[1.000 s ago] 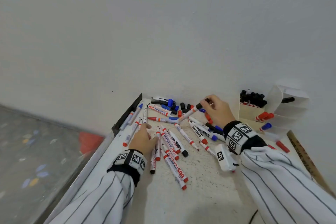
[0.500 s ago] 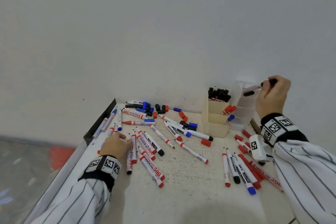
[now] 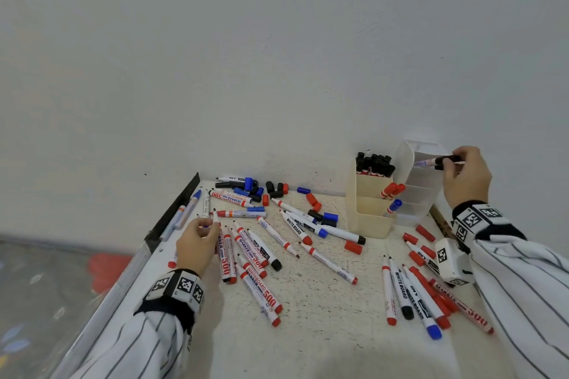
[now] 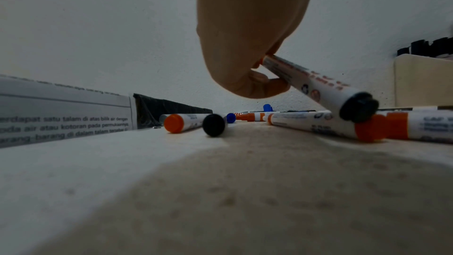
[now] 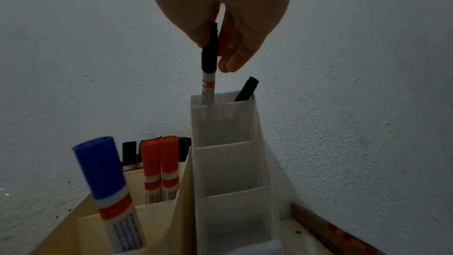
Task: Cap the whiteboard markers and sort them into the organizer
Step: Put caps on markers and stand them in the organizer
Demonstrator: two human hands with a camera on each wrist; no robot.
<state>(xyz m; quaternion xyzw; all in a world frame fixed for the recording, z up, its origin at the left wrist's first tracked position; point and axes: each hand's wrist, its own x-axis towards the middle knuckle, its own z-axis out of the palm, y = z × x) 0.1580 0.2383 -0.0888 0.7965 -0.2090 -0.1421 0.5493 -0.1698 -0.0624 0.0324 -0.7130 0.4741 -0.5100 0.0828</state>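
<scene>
Step in hand, as judged: a black-capped marker is being lowered into the top compartment of the white organizer, right of frame. It should be kept upright, aimed clear of the black marker already leaning there, and released only once the barrel is well inside. The right hand is pinched on the cap end. The left hand, lower left, is curled round an uncapped marker, tilted off the surface.
</scene>
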